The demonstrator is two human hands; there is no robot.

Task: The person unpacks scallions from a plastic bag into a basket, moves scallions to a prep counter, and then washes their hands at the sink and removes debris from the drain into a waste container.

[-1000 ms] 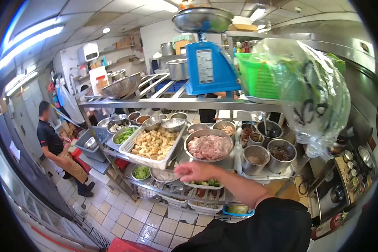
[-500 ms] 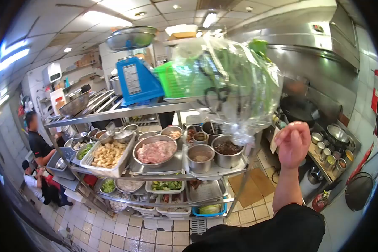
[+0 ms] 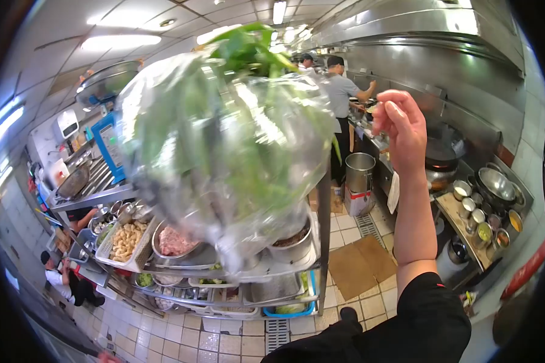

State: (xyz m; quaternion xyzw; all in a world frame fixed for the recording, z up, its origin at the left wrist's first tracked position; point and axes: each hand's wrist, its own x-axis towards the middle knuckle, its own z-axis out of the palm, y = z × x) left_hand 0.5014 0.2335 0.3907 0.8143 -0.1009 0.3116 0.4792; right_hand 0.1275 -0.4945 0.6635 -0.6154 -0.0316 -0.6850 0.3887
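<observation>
Rack: the metal rack [image 3: 324, 242] stands across the left and middle of the view, food on its shelves.
Hood: the steel hood [image 3: 406, 30] runs overhead, beyond the rack and to its right.
Bag: the clear plastic bag of leafy greens [image 3: 230, 139] bulges in front of the rack's upper part, leaves out at the top; what bears it is hidden.
Co-worker: a person in a grey shirt [image 3: 340, 91] stands behind the rack, one arm stretched to the cooking line.
Mat: the brown mat [image 3: 360, 266] lies on the tiles just right of the rack.
Side table: the wooden-topped table [image 3: 447, 204], well right of the rack, bears metal containers and bowls.
Scale: the blue scale [image 3: 108, 145] stands on the rack's top shelf, partly behind the bag.
Basket: the white basket of pale chunks [image 3: 132, 265] sits on the rack's middle level, left of the bowl of pink meat [image 3: 175, 241].
Right hand: the right hand [image 3: 401, 121] is raised right of the rack, apart from the bag, fingers curled with the thumb near them; a grip cannot be told.
Left hand: only a blurred pink patch shows low and left of the rack; whether it is this hand, and its state, cannot be told.
</observation>
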